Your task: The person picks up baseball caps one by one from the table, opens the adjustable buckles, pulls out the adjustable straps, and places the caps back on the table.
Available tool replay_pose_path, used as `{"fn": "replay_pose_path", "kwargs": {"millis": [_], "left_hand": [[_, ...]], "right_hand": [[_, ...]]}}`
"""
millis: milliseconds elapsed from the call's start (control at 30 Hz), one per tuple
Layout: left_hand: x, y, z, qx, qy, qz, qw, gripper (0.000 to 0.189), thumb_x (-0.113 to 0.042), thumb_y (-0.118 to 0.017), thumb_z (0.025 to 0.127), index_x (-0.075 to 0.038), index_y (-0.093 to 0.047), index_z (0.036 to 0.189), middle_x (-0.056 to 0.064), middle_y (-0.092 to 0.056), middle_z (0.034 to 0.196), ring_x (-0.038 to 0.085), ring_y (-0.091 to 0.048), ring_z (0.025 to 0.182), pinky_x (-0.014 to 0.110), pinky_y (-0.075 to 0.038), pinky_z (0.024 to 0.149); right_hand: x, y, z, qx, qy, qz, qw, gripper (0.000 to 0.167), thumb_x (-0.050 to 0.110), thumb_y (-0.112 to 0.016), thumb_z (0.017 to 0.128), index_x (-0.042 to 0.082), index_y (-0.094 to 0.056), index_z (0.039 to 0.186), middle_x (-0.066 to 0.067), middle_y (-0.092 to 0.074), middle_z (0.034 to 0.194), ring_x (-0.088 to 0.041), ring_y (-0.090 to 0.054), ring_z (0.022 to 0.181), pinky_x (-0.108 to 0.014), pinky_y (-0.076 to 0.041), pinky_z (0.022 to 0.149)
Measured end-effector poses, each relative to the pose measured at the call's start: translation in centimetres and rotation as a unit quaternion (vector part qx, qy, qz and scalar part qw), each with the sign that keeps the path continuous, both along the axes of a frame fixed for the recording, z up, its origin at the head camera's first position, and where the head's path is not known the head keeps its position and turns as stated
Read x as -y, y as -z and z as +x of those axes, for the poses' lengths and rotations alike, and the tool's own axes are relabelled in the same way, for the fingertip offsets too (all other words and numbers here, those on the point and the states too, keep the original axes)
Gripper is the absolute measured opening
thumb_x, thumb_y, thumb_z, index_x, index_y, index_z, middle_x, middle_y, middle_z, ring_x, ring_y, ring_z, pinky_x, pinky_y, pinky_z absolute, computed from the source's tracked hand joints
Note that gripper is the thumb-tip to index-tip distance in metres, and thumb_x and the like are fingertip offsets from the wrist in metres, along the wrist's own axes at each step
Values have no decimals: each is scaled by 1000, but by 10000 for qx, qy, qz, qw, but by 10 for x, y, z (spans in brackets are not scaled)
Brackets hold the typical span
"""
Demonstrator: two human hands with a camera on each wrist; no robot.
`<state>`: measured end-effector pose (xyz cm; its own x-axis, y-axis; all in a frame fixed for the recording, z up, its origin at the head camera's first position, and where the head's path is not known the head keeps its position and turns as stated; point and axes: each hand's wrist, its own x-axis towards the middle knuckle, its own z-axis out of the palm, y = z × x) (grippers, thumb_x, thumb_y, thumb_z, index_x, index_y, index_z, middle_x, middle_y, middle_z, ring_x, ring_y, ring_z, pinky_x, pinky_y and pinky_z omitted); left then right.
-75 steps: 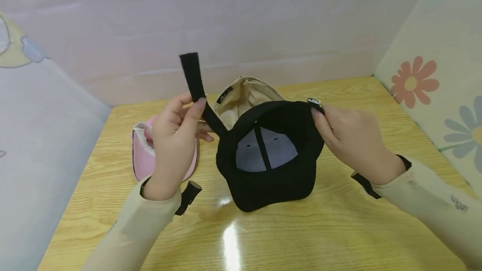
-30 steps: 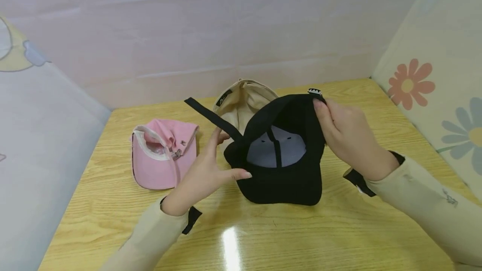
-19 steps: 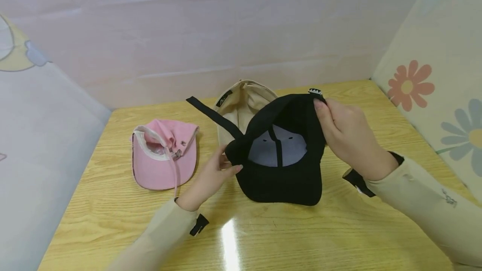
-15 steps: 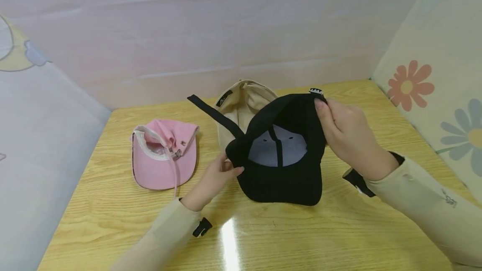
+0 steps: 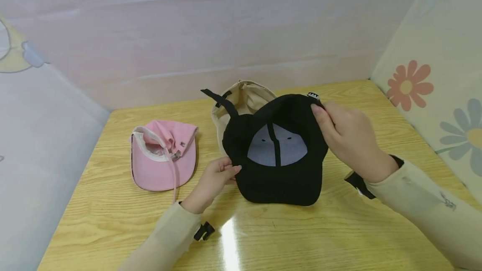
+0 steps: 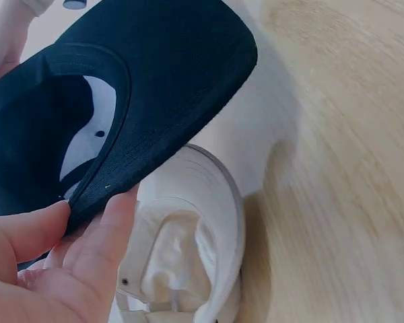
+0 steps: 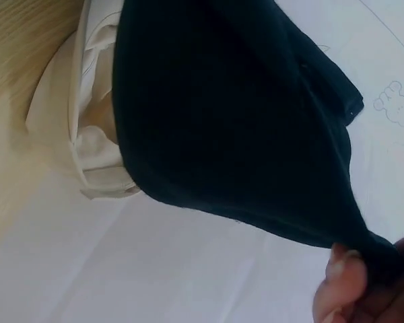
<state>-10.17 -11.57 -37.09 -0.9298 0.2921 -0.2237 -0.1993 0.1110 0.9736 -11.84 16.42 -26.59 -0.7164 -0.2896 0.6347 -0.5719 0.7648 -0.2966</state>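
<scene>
A black baseball cap [image 5: 280, 185] is held up in the head view, its inside facing me and its brim pointing down. Its loose back strap [image 5: 222, 100] sticks out at the upper left, and a small metal buckle [image 5: 313, 95] sits at the upper right. My left hand [image 5: 214, 181] pinches the cap's left edge where brim meets crown, thumb in front and fingers behind, as the left wrist view also shows. My right hand [image 5: 348, 137] grips the upper right edge by the buckle. Behind the black cap, partly hidden, lies a beige cap [image 5: 254, 95].
On the left of the wooden table [image 5: 101, 216] lies a pink cap [image 5: 158, 175], brim toward me, with a thin pink strap hanging over the brim. A pale cloth backdrop [image 5: 180, 32] rises behind the table, with printed side panels left and right.
My left hand has let go of the strap, moved down and taken the cap's left edge. The strap has dropped from upright to slanting and lately shifted right. My right hand keeps its hold.
</scene>
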Motion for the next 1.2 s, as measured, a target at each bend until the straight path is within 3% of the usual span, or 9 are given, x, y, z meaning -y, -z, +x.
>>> {"fn": "replay_pose_path", "kwargs": {"millis": [100,200,333,500,600,767,867,1000,1200], "left_hand": [[-1,-4,1,-81,-40,11,10000,37,0,-56,96,-9,-34,67,-4,-28,59,14,-46,66,41,-54,78],[-3,-8,2,-158,-72,15,9998,39,-1,-57,95,-9,-33,66,-4,-28,59,14,-47,66,41,-55,76],[-5,-13,2,-226,-140,42,9996,40,-1,-57,95,-10,-32,65,-4,-27,59,14,-46,64,45,-55,76],[-8,-19,1,-232,-240,47,9994,36,-2,-57,95,-9,-37,67,-4,-34,56,12,-54,66,43,-56,76],[-9,-22,1,-236,-300,91,9992,33,-3,-57,96,-9,-40,68,-3,-42,56,12,-59,68,41,-57,76],[-12,-28,0,-308,-357,147,9988,30,-2,-56,96,-7,-43,70,-2,-48,59,12,-61,69,38,-57,75],[-12,-29,0,-274,-402,150,9987,29,-2,-56,96,-7,-43,71,-1,-50,60,12,-62,68,37,-57,75],[-12,-30,-1,-163,-548,201,9982,33,-1,-55,97,-9,-38,69,0,-48,58,12,-63,67,38,-57,73],[-12,-33,-2,-105,-712,272,9970,34,-1,-55,96,-9,-39,68,0,-51,58,12,-62,65,36,-57,71]], "right_hand": [[-1,1,2,75,44,241,9997,43,34,-47,103,6,-52,72,4,-36,56,-10,-32,46,-28,-26,44],[-3,3,5,241,107,455,9986,28,29,-60,97,2,-63,90,-2,-52,66,-12,-44,54,-30,-35,47],[-7,8,8,381,196,490,9979,32,27,-68,92,-1,-62,107,-11,-64,85,-18,-53,64,-33,-41,50],[-15,15,12,749,415,461,9953,45,19,-74,86,-4,-56,121,-16,-63,97,-24,-56,74,-37,-44,54],[-19,20,14,1248,596,464,9893,49,21,-72,88,-7,-52,124,-14,-61,90,-24,-56,72,-35,-43,52],[-26,28,18,2107,814,439,9732,45,32,-64,95,-9,-50,108,-11,-58,77,-18,-51,57,-30,-39,48],[-28,34,21,2265,822,390,9698,47,35,-62,96,-8,-52,112,-13,-62,82,-16,-51,59,-29,-38,47],[-29,43,23,2342,733,399,9686,56,36,-63,95,-8,-50,127,-14,-67,92,-14,-52,62,-27,-37,46],[-31,53,28,2544,680,453,9636,59,37,-62,95,-9,-48,130,-15,-68,94,-11,-51,59,-26,-38,46]]}}
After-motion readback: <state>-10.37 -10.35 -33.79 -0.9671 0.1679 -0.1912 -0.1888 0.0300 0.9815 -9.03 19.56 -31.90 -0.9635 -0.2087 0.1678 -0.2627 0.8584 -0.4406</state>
